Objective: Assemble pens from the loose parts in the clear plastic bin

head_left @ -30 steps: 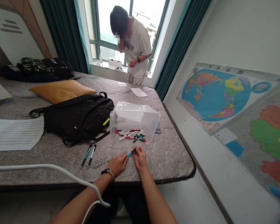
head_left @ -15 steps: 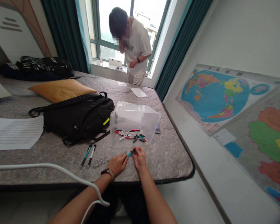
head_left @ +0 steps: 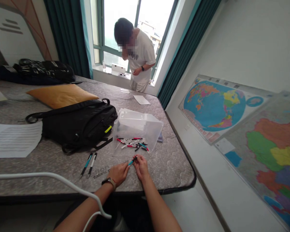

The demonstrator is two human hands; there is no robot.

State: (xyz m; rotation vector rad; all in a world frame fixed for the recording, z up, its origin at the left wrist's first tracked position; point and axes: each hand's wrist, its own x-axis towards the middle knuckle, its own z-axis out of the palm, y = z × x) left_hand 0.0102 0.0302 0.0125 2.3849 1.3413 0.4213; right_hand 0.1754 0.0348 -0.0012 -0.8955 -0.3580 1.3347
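Observation:
Between my two hands is a blue pen (head_left: pixel 132 161) with a dark end, tilted up to the right. My left hand (head_left: pixel 119 171) is closed around its lower blue part. The fingers of my right hand (head_left: pixel 141 166) pinch the dark upper end. Just beyond them a clear plastic box (head_left: pixel 145 124) lies on its side, its opening towards me. Several pen parts (head_left: pixel 132 145) in red, black, white and blue are spread inside it. Left of my hands, a blue and black pen (head_left: pixel 86 165) lies beside a white and black pen (head_left: pixel 92 165) on the mattress.
A grey mattress (head_left: pixel 174 167) carries a black backpack (head_left: pixel 79 124), a yellow cushion (head_left: pixel 62 96) and printed paper (head_left: pixel 14 140). A white tube (head_left: pixel 50 175) crosses the lower left. By the window stands another person (head_left: pixel 142 51). Maps (head_left: pixel 215 103) hang on the right wall.
The camera view has shifted slightly, moving the scene a little. Both hands keep hold of the blue pen, with little change in grip. The other person stays in the same pose.

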